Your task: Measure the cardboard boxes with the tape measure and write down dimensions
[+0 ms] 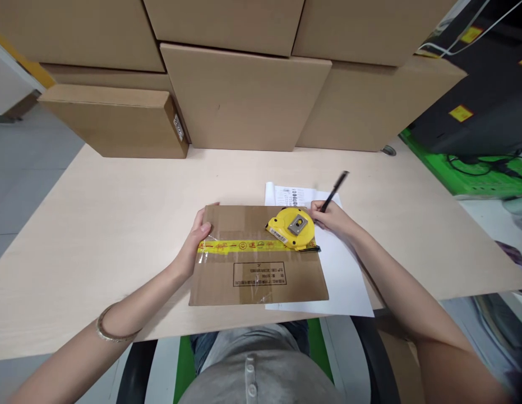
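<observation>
A flat cardboard box (227, 280) with a strip of yellow printed tape lies on the table near its front edge. My left hand (195, 241) grips its left side, thumb on top and fingers out of sight behind it. On the box's upper right rests a yellow tape measure (291, 227). My right hand (331, 216) is closed around a black pen (335, 189), just right of the tape measure. Under that hand and partly under the box is a white sheet of paper (345, 280) with print at its top. The pen's tip is hidden by my fingers.
Large cardboard boxes (244, 101) stand stacked along the table's (96, 235) back edge, with a smaller brown box (126, 126) at the back left. To the right, black equipment (449, 106) stands by a green surface (441, 163) with cables.
</observation>
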The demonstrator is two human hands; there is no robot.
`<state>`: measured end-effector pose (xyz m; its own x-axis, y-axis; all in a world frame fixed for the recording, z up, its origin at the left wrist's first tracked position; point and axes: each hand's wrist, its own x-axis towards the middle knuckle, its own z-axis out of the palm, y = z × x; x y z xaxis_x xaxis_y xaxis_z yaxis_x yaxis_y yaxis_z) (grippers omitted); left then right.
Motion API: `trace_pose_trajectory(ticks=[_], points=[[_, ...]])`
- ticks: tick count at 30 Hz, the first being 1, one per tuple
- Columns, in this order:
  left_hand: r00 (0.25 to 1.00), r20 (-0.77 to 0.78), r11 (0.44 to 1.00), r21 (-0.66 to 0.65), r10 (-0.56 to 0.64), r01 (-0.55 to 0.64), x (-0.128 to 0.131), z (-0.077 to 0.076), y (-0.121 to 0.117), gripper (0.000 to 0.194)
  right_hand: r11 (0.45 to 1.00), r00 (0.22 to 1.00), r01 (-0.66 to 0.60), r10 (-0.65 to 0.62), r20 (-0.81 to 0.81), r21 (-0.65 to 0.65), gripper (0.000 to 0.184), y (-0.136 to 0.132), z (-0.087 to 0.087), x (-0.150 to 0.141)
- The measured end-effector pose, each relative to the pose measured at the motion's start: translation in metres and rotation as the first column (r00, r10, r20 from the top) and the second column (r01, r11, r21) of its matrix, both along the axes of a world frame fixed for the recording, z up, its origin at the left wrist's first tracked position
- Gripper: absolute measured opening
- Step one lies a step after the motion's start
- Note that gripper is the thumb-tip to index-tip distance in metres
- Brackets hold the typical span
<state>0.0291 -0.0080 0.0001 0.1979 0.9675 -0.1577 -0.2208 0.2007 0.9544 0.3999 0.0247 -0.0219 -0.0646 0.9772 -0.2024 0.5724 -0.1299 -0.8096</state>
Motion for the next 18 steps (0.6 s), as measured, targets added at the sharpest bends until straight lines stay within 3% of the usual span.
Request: trace_pose_trajectory(ticks=[4,7,9,13,15,18], points=[[0.992,-0.095,0.977,0.205,0.083,-0.063,-0.009,-0.005,0.005,0.069,0.999,0.973,-0.002,0.012,0.229,-0.045,0.062,0.0,0.01,-0.006],[0.981,-0.193,0.948,0.315,0.014,0.048,-0.017,-0.003,0.01,0.042,0.999,0.918,0.024,-0.034,0.394,0.03,0.064,0.0,0.015,-0.017],[0.973,-0.222,0.94,0.318,-0.056,0.126,-0.021,-0.002,0.012,0.028,0.994,0.872,0.054,-0.095,0.481,0.099,0.063,0.0,0.021,-0.023],[0.982,-0.132,0.963,0.217,-0.135,0.161,-0.021,-0.004,0.011,0.025,0.955,0.791,0.112,-0.253,0.557,0.275,0.052,-0.009,0.052,-0.035],[0.986,-0.043,0.974,0.15,-0.163,0.168,-0.019,-0.003,0.01,0.03,0.922,0.81,0.037,-0.253,0.529,0.385,0.061,-0.022,0.071,-0.042],[0.984,0.06,0.981,0.113,-0.167,0.159,-0.015,0.003,0.008,0.045,0.858,0.839,-0.219,-0.077,0.539,0.464,0.07,-0.045,0.091,-0.057]])
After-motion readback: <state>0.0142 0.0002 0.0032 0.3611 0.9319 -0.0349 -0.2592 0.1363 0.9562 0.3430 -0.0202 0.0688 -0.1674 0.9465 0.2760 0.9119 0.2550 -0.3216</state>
